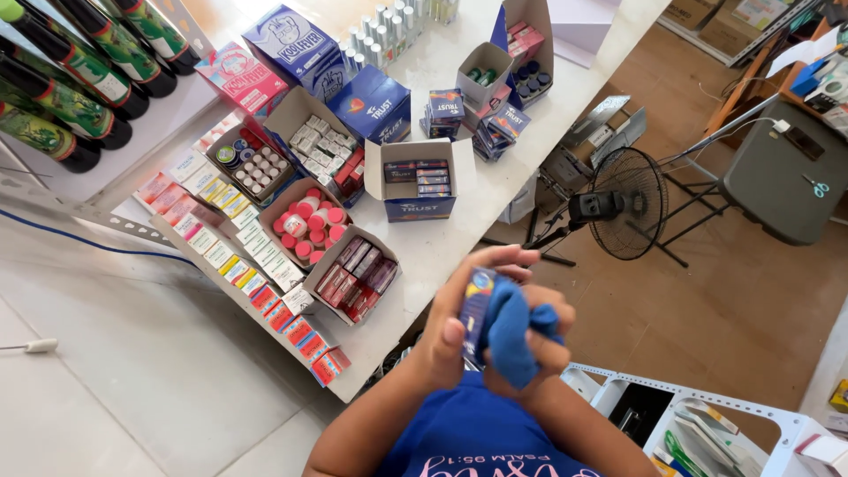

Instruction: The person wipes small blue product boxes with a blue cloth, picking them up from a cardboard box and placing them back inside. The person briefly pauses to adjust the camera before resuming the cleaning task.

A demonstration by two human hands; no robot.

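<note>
**Head view: small box wiped with a cloth above a stocked white table**

Head view. I look down on a white table (459,221) over a brown floor, with a standing fan (623,208) beside it. The table carries open cartons: one of red-capped bottles (305,225), one of dark red packets (358,272), one of flat blue boxes (420,181), plus a row of thin cartons (238,256) along the near edge and dark bottles (71,79) at upper left. My left hand (464,322) clamps a small blue box (477,314), thumb along its near face, fingers curled over the top. My right hand (539,340) is closed on a blue cloth (512,331) pressed against the box. I judge the wiping mid-course: this box is held off the table, close to my chest, not yet set down. How many of the table's goods are already wiped I cannot tell.
</note>
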